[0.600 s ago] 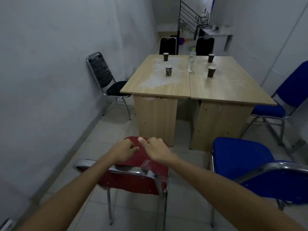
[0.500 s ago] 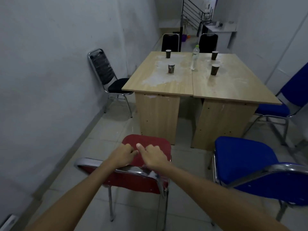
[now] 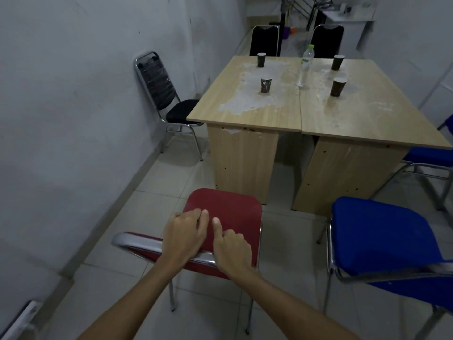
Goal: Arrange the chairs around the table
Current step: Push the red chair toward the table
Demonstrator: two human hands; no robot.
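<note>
A red chair with a chrome frame stands right in front of me, its seat pointing at the near end of the wooden table. My left hand lies over the chair's top rail with its fingers curled down the front of the backrest. My right hand grips the same rail just to the right, index finger stretched out. The seat's front edge is a short way from the table's left panel leg. A blue chair stands beside the red one on the right, also facing the table.
A black chair sits against the left wall beside the table. Two black chairs stand at the far end, and another blue chair is at the right side. Several paper cups and a water bottle stand on the table.
The table now looks nearer and more of the red seat shows beyond my hands. Both hands have stayed on the backrest rail.
</note>
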